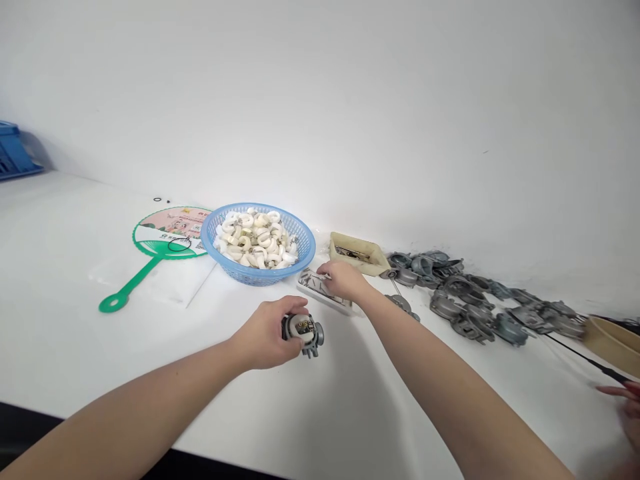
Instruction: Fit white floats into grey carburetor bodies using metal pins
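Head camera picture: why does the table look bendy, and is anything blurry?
Head view: the wide lens curves the white table; light washes out the white wall behind the round blue plastic basket; soft shadows fall beneath the left hand, closed on a small grey metal part, and the right hand; another person's fingers at the right edge look blurred.

We see here a small workshop, most probably a bench for assembling parts. A long white worktable [75, 253] stands against a bare white wall [350, 100]. Along the wall lie many grey cast metal housings [475, 307], all of a similar kind, in a loose heap. A blue basket [260, 275] is full of white ring parts [255, 240]. A beige tray [365, 265] holds small hardware, and one small metal unit [306, 330] is held just over the bench.
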Demonstrator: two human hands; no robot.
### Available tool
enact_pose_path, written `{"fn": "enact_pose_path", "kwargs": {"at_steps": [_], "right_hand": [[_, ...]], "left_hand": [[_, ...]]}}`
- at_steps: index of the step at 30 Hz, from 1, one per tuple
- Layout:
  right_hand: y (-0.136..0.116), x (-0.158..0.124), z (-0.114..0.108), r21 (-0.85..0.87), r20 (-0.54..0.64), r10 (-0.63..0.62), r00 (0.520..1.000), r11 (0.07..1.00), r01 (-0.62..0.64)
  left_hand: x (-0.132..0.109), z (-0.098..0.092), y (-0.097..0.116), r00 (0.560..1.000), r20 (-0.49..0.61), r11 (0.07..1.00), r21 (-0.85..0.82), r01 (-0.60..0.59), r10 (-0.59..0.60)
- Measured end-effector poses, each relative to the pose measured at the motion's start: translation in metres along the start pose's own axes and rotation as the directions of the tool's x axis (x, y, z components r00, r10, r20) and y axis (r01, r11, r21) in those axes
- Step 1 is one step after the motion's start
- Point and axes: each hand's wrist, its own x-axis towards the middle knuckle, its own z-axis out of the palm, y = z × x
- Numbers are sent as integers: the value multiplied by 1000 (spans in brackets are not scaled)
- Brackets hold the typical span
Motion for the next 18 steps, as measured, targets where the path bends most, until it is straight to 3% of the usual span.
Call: {"fn": "enact_pose_path", "kwargs": {"at_steps": [7,18], "right_hand": [[-4,19,5,-2,24,-29,999,1000,30],[-24,31,9,19,43,-178,983,984,177]], "left_hand": [[1,0,3,1000,2,1000,22,-3,3],[2,0,3,1000,-3,999,51,-4,4]]}}
